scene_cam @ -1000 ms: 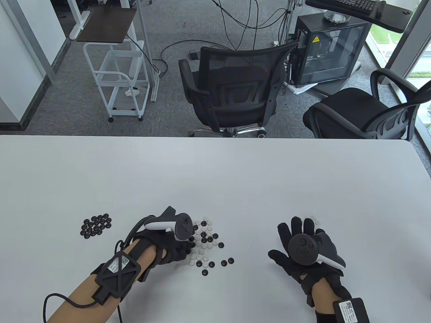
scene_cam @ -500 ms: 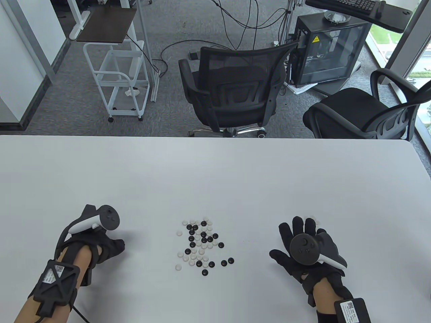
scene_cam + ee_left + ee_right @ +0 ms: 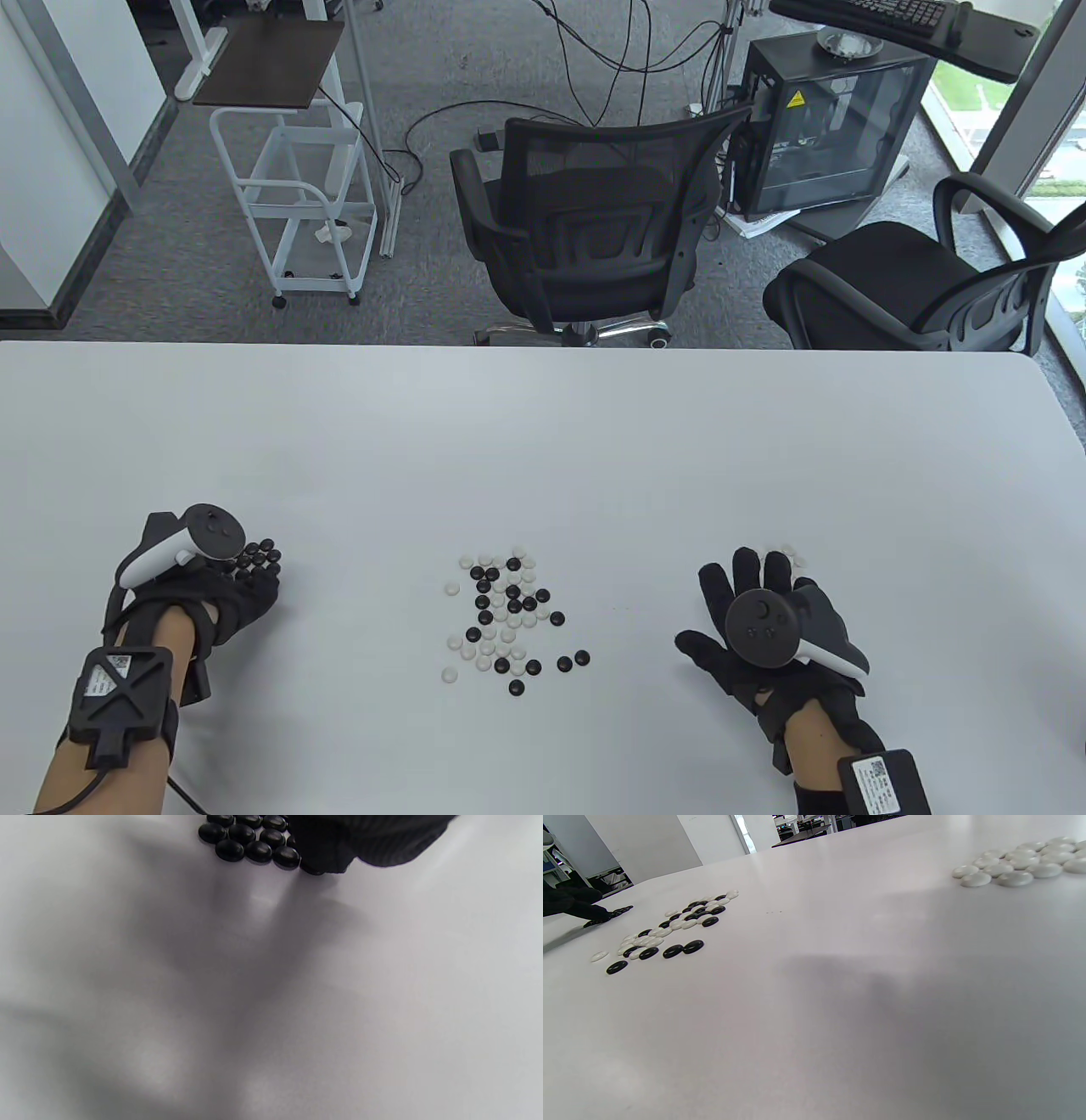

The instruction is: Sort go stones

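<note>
A mixed pile of black and white Go stones lies at the table's middle front; it also shows in the right wrist view. A sorted group of black stones lies at the left. My left hand is at that group's near edge. In the left wrist view its fingertips are bunched down on a black stone beside the group. My right hand rests flat with fingers spread, holding nothing. White stones lie just beyond it, a cluster in the right wrist view.
The white table stretches far beyond the stones. Two black office chairs stand past its far edge. A loose white stone and black ones lie at the mixed pile's near side.
My left hand left the mixed pile and moved left across the table to the black group. The right hand has stayed in place.
</note>
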